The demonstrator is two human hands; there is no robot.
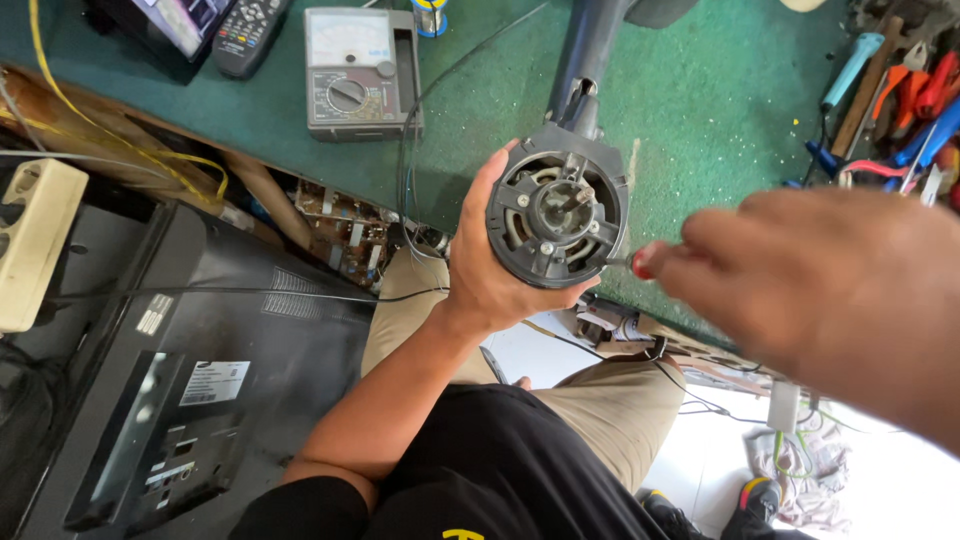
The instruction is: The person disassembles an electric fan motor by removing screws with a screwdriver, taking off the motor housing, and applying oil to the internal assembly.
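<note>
My left hand grips a round dark-grey motor housing from its left side and underneath. The housing faces up, showing its shaft, copper windings and screws; a dark pole runs from it across the green mat. My right hand, large and blurred at the right, is closed around a red-handled screwdriver whose end touches the housing's lower right rim.
A grey analog multimeter and a remote control lie on the green mat. Several hand tools crowd the top right. A black television back leans at the lower left, beside a beige power strip and circuit board.
</note>
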